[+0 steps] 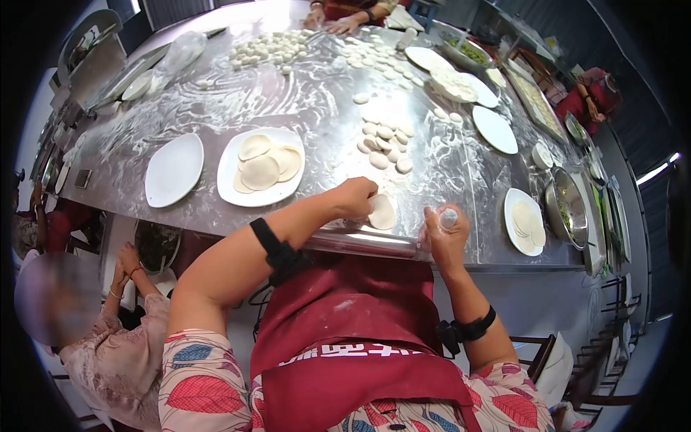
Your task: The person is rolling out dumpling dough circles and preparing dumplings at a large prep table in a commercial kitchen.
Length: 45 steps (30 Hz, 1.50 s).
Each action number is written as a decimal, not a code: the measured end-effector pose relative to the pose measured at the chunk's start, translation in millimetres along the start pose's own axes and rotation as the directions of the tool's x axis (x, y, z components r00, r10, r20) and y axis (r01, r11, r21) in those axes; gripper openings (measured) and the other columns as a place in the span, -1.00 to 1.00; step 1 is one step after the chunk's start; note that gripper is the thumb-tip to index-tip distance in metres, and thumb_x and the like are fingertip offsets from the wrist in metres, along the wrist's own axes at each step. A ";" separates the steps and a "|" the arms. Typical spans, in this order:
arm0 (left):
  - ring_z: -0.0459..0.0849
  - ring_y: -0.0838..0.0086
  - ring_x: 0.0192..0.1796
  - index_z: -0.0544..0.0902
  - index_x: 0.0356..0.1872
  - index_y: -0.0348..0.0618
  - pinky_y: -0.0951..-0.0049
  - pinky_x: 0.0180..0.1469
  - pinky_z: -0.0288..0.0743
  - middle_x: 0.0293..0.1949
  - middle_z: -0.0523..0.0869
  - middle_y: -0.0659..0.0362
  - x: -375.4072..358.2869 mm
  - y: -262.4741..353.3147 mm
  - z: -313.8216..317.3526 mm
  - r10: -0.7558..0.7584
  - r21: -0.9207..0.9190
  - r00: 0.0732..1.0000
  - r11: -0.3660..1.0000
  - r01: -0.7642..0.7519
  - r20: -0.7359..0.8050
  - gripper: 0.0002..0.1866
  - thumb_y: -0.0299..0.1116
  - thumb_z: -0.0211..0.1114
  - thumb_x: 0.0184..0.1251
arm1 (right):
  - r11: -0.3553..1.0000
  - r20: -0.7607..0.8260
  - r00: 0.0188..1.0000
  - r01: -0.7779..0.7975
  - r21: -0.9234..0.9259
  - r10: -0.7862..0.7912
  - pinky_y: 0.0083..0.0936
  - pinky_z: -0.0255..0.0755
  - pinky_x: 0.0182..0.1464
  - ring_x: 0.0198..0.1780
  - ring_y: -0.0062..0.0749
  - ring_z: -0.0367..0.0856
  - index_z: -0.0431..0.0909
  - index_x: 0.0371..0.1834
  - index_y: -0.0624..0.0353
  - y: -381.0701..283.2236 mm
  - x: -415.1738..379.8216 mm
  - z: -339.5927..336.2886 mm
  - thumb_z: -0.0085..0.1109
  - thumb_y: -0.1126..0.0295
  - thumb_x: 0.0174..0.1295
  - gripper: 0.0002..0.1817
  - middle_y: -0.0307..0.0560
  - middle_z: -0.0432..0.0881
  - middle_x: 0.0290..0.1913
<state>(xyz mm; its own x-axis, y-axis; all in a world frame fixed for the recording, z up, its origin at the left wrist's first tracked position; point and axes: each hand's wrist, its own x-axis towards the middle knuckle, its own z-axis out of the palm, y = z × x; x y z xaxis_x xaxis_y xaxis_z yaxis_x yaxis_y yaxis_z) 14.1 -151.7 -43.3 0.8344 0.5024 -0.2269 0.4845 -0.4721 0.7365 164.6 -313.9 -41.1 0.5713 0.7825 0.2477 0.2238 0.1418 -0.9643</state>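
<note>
My left hand (355, 198) is closed at the near side of the steel table, its fingers pinching the left edge of a round, flat dough wrapper (382, 212). To the right, my right hand (448, 241) is wrapped round what looks like a small rolling pin (449, 217), whose pale rounded end shows above the fingers. The rest of the pin is mostly hidden by the hand. Beyond the wrapper lies a loose pile of small flattened dough pieces (385, 144). Left of my left hand, a white plate (227, 189) bears several rolled wrappers (260, 171).
Another white plate (175, 171) is at the left. On the right are a plate with wrappers (527, 223) and a metal bowl (559, 205) of green filling. Across the floured table (317, 108), a person's hands (345, 25) are near more dough pieces. Another person sits at lower left.
</note>
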 end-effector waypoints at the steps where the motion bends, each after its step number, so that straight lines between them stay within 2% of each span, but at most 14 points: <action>1: 0.64 0.13 -0.27 0.61 -0.27 -0.29 0.27 -0.17 0.46 -0.40 0.66 -0.09 -3.0 1.4 1.1 0.025 0.024 1.000 0.999 -0.025 -0.009 -0.80 -0.43 0.17 0.10 | 1.000 -0.006 1.000 -0.010 -0.021 0.009 -0.61 0.25 -0.71 -0.72 -0.63 0.42 0.38 -0.57 0.23 1.2 3.6 2.9 0.22 0.49 0.13 -0.78 -0.21 0.47 -0.70; 3: 0.64 0.12 -0.26 0.61 -0.28 -0.31 0.26 -0.17 0.46 -0.39 0.66 -0.10 -8.6 7.5 3.5 0.083 0.089 0.997 0.993 -0.082 -0.006 -0.79 -0.40 0.17 0.12 | 0.998 -0.044 0.999 -0.034 -0.052 0.031 -0.61 0.24 -0.71 -0.72 -0.63 0.41 0.37 -0.58 0.22 2.9 25.6 11.7 0.22 0.48 0.13 -0.78 -0.22 0.45 -0.72; 5: 0.65 0.11 -0.26 0.62 -0.30 -0.31 0.25 -0.18 0.46 -0.36 0.66 -0.13 -0.2 7.5 6.4 0.097 0.135 0.991 0.987 -0.084 -0.089 -0.77 -0.34 0.17 0.16 | 0.971 -0.054 0.984 0.157 -0.178 -0.169 -0.60 0.19 -0.76 -0.77 -0.63 0.39 0.35 -0.60 0.18 9.0 56.4 27.2 0.23 0.45 0.16 -0.74 -0.25 0.42 -0.74; 7: 0.65 0.11 -0.25 0.63 -0.31 -0.30 0.25 -0.18 0.46 -0.35 0.66 -0.15 11.9 9.6 5.6 0.048 0.170 0.990 0.985 -0.025 -0.135 -0.76 -0.31 0.18 0.17 | 0.991 -0.023 0.994 0.109 -0.081 -0.111 -0.58 0.21 -0.71 -0.74 -0.63 0.38 0.38 -0.56 0.25 9.0 69.6 35.3 0.23 0.49 0.11 -0.79 -0.24 0.43 -0.72; 15: 0.64 0.18 -0.28 0.62 -0.31 -0.30 0.30 -0.18 0.46 -0.36 0.66 -0.10 -1.9 -2.0 4.3 0.052 0.020 0.999 0.998 -0.052 0.009 -0.79 -0.44 0.21 -0.01 | 0.989 -0.045 0.998 0.025 -0.147 -0.032 -0.61 0.24 -0.72 -0.72 -0.62 0.44 0.37 -0.58 0.22 -0.4 6.8 3.6 0.23 0.51 0.12 -0.77 -0.21 0.47 -0.71; 16: 0.64 0.20 -0.28 0.62 -0.29 -0.29 0.31 -0.19 0.47 -0.37 0.67 -0.07 -6.1 -1.5 5.0 0.131 0.034 0.991 0.991 -0.131 0.003 -0.80 -0.42 0.20 0.05 | 0.990 -0.053 0.998 0.019 -0.142 -0.027 -0.61 0.24 -0.72 -0.72 -0.62 0.44 0.36 -0.59 0.21 0.5 10.0 5.7 0.23 0.50 0.12 -0.77 -0.22 0.47 -0.71; 20: 0.64 0.21 -0.29 0.63 -0.27 -0.29 0.32 -0.19 0.47 -0.38 0.68 -0.05 4.3 10.3 1.0 0.077 0.159 0.991 0.986 -0.059 -0.111 -0.76 -0.31 0.22 0.17 | 0.988 -0.065 0.992 0.098 -0.119 -0.106 -0.58 0.22 -0.70 -0.75 -0.62 0.39 0.34 -0.59 0.23 12.6 66.7 33.8 0.26 0.45 0.11 -0.73 -0.23 0.42 -0.75; 22: 0.64 0.20 -0.29 0.63 -0.27 -0.28 0.31 -0.20 0.47 -0.37 0.68 -0.07 12.5 10.1 3.4 0.066 0.092 0.995 0.994 -0.059 -0.079 -0.77 -0.31 0.23 0.16 | 0.991 -0.046 0.995 0.086 -0.099 -0.091 -0.57 0.22 -0.70 -0.75 -0.63 0.39 0.35 -0.59 0.23 14.4 72.1 36.0 0.28 0.44 0.10 -0.73 -0.22 0.42 -0.75; 25: 0.64 0.23 -0.30 0.62 -0.30 -0.28 0.31 -0.22 0.46 -0.39 0.67 -0.04 11.4 10.6 0.8 0.110 0.098 0.994 0.989 -0.107 -0.028 -0.79 -0.37 0.21 0.10 | 0.972 -0.064 0.988 0.123 -0.199 -0.138 -0.58 0.23 -0.70 -0.74 -0.63 0.40 0.35 -0.59 0.22 13.5 41.8 15.6 0.27 0.44 0.11 -0.73 -0.23 0.44 -0.74; 27: 0.63 0.26 -0.30 0.62 -0.31 -0.28 0.32 -0.22 0.46 -0.39 0.67 -0.02 13.2 -1.1 3.1 0.135 0.141 0.990 0.982 -0.129 -0.034 -0.80 -0.40 0.20 0.06 | 0.992 -0.051 0.998 0.022 -0.122 -0.029 -0.60 0.23 -0.71 -0.73 -0.63 0.40 0.34 -0.59 0.21 2.9 7.1 3.0 0.25 0.45 0.12 -0.74 -0.23 0.45 -0.73; 31: 0.63 0.20 -0.24 0.60 -0.30 -0.28 0.30 -0.20 0.46 -0.33 0.67 -0.04 -2.3 1.0 -4.4 -0.023 -0.027 0.999 0.999 0.024 0.042 -0.81 -0.45 0.19 0.04 | 0.999 -0.038 0.999 0.021 -0.042 -0.023 -0.61 0.22 -0.72 -0.75 -0.64 0.39 0.34 -0.59 0.20 0.7 6.2 7.8 0.23 0.46 0.14 -0.74 -0.24 0.43 -0.73; 34: 0.64 0.18 -0.24 0.62 -0.31 -0.28 0.29 -0.18 0.46 -0.35 0.68 -0.05 2.6 6.7 -1.1 0.088 0.104 0.990 0.992 -0.076 -0.113 -0.82 -0.43 0.19 0.05 | 0.993 -0.042 0.996 0.079 -0.092 -0.083 -0.61 0.22 -0.72 -0.75 -0.65 0.38 0.34 -0.59 0.20 6.7 59.5 29.3 0.23 0.45 0.13 -0.74 -0.26 0.42 -0.74; 41: 0.64 0.18 -0.27 0.64 -0.34 -0.25 0.31 -0.19 0.46 -0.39 0.67 -0.07 15.2 -2.3 8.1 0.139 0.188 0.990 0.974 -0.129 -0.039 -0.80 -0.34 0.24 0.06 | 0.986 -0.037 0.997 0.061 -0.157 -0.067 -0.60 0.25 -0.70 -0.73 -0.62 0.44 0.37 -0.57 0.22 9.3 6.3 -1.4 0.26 0.47 0.11 -0.76 -0.22 0.45 -0.73; 45: 0.62 0.13 -0.28 0.61 -0.32 -0.27 0.29 -0.21 0.45 -0.37 0.65 -0.09 -5.3 -4.8 0.9 0.007 -0.022 1.000 1.000 -0.007 0.007 -0.77 -0.31 0.26 0.09 | 0.996 -0.051 0.999 0.009 -0.086 -0.014 -0.58 0.26 -0.69 -0.73 -0.60 0.43 0.37 -0.56 0.24 -4.7 3.4 6.8 0.25 0.47 0.11 -0.77 -0.22 0.45 -0.73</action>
<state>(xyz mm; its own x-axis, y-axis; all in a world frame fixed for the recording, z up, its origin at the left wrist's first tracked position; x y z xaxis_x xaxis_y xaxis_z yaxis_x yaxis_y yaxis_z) 7.5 -152.8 -46.2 0.8396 0.4940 -0.2258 0.4727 -0.4598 0.7517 160.1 -307.8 -36.4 0.6075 0.7487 0.2652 0.2962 0.0963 -0.9503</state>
